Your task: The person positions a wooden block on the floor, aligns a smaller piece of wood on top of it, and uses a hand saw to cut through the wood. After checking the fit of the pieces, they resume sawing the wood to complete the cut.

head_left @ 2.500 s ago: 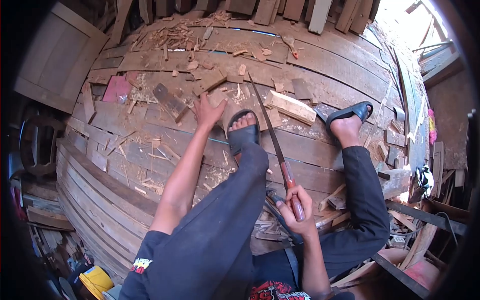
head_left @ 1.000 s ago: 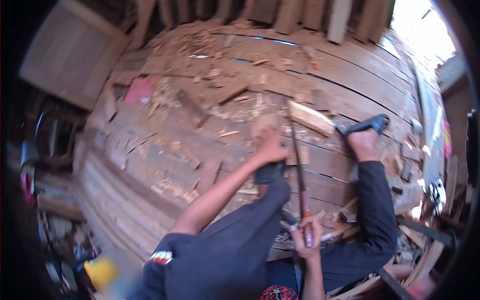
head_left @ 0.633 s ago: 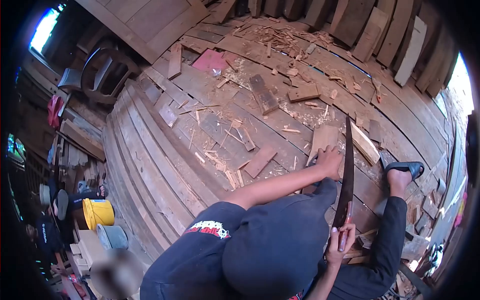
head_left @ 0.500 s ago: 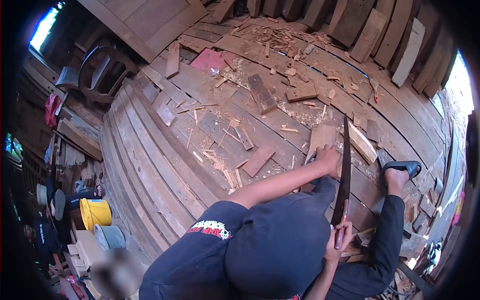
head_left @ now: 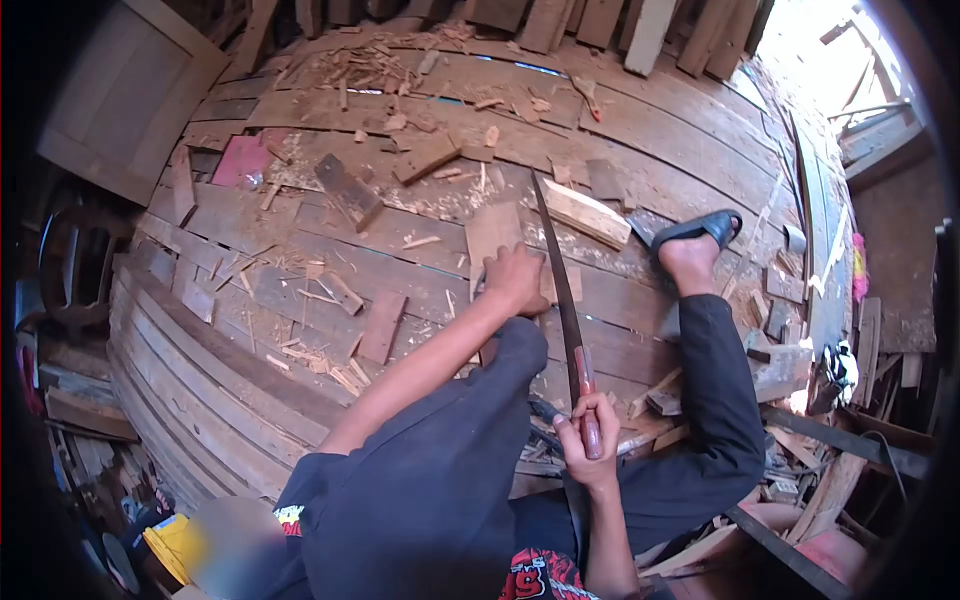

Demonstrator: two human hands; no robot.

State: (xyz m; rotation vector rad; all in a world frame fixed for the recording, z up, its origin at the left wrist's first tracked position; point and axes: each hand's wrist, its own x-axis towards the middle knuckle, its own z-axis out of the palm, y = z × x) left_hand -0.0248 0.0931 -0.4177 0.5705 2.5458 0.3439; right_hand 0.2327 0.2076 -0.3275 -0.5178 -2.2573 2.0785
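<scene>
My right hand (head_left: 588,440) is wrapped round the reddish-brown handle of a handsaw (head_left: 562,275). Its long dark blade points away from me, tapering towards the tip, and runs along the right side of a flat wooden board (head_left: 494,228). On the near end of that board lies my left hand (head_left: 516,280), its fingers bent over the wood; something dark shows partly beneath it. My bent knee (head_left: 515,350) is close behind the left hand. Right of the blade rests a pale, rough-edged piece of wood (head_left: 585,212).
My sandalled foot (head_left: 690,255) is planted on the plank floor (head_left: 620,345). Wood blocks (head_left: 348,192), a reddish offcut (head_left: 383,326) and shavings lie around. A brush (head_left: 587,97) is farther off. Stacked long boards (head_left: 200,400) stand left; upright planks (head_left: 650,35) line the back.
The view has shifted, so the floor, saw and hands now sit further left and more upright. My right hand still grips the saw, and my left hand stays on the board.
</scene>
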